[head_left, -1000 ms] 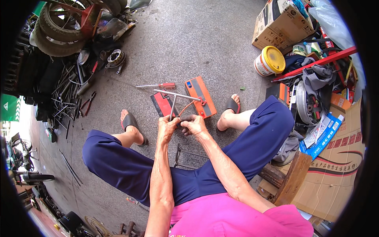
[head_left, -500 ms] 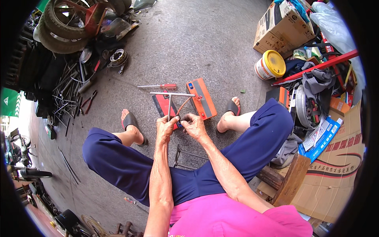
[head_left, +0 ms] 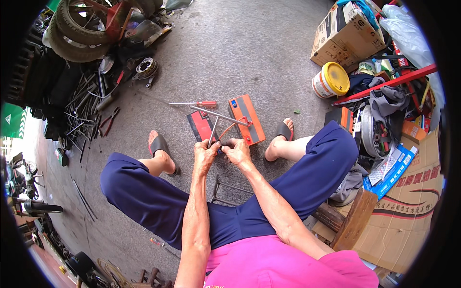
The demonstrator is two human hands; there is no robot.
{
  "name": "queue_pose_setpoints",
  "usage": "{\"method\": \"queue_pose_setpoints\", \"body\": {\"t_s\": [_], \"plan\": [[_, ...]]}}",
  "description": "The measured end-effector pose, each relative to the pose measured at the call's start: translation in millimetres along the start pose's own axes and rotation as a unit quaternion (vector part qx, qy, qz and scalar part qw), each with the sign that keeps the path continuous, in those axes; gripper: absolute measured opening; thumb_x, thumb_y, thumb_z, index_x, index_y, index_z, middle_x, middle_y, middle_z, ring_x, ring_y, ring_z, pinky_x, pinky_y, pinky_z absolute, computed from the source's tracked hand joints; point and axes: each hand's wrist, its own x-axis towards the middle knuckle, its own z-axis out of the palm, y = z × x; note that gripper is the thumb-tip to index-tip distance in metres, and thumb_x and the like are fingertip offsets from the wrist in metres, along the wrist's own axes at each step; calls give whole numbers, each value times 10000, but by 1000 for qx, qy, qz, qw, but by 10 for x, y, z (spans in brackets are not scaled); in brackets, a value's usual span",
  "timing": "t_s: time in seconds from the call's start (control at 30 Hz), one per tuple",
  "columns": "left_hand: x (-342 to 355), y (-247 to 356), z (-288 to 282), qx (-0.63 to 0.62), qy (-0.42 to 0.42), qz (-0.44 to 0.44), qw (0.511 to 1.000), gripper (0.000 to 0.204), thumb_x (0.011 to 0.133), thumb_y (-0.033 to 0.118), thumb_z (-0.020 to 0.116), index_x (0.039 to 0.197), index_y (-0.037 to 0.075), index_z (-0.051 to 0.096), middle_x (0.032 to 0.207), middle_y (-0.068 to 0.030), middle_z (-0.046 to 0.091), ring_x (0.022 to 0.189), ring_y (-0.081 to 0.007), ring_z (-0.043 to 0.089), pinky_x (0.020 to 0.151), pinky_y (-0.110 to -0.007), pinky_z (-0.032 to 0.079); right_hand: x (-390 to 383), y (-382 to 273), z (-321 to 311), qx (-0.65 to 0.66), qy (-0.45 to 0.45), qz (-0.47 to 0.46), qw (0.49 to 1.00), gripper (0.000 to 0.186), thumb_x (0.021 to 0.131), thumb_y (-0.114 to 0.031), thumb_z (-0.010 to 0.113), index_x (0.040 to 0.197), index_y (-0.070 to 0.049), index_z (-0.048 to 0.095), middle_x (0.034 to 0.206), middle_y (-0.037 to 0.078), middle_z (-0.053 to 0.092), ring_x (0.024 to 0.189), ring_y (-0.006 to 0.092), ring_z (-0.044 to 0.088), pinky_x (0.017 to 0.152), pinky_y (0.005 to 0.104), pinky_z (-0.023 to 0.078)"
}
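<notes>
My left hand (head_left: 205,157) is closed round the shaft of a metal T-handle wrench (head_left: 214,128), whose crossbar slants down to the right above two batteries. Close beside it, my right hand (head_left: 237,153) pinches the end of a brown-orange wire (head_left: 227,129); the fingertips of both hands nearly meet there, and the small dark piece between them is mostly hidden. Behind the hands lie a red and black battery (head_left: 198,126) and an orange and grey battery (head_left: 250,111) on the ground. The wire runs up toward the orange one.
A red-handled screwdriver (head_left: 207,103) lies beyond the batteries. Left are pliers (head_left: 109,124), scattered metal tools (head_left: 79,113) and tyres (head_left: 79,33). On the right stand a yellow-lidded bucket (head_left: 335,79), a cardboard box (head_left: 345,41) and a red bar (head_left: 389,85). A metal frame (head_left: 216,189) stands below my hands.
The wrench has tilted: its crossbar, nearly level before, now slopes down to the right over the orange battery. Both hands have stayed almost in place.
</notes>
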Motion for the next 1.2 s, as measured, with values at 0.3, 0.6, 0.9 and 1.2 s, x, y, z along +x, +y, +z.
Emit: {"method": "queue_pose_setpoints", "body": {"t_s": [0.3, 0.6, 0.9, 1.2], "plan": [[46, -251, 17, 7, 90, -15, 996, 128, 863, 116, 704, 854, -12, 703, 691, -10, 646, 587, -66, 564, 519, -236, 464, -45, -118, 153, -160, 80, 2, 984, 244, 769, -269, 676, 943, -120, 761, 873, 182, 720, 877, 364, 694, 805, 454, 542], [62, -222, -6, 19, 104, 4, 994, 141, 879, 130, 696, 852, -8, 705, 729, -2, 662, 610, -60, 564, 537, -251, 463, 92, -30, 76, -37, 34, 33, 998, 194, 793, -90, 703, 956, 11, 739, 736, 111, 709, 583, 174, 661, 536, 321, 528], [36, -277, -47, -138, 120, 2, 983, 42, 806, 55, 694, 830, 21, 685, 713, 9, 634, 600, -70, 548, 539, -233, 450, 105, -74, -88, 171, -64, 157, 971, 169, 825, -55, 705, 956, 49, 678, 681, 70, 649, 517, 128, 600, 426, 254, 500], [30, -313, -49, -155, 126, 10, 980, 74, 778, 49, 711, 836, 22, 674, 721, 0, 636, 600, -81, 562, 526, -239, 464, 1, -175, 98, -198, 13, 15, 980, 265, 794, -234, 683, 980, -54, 738, 915, 186, 723, 943, 343, 689, 842, 422, 523]]}}
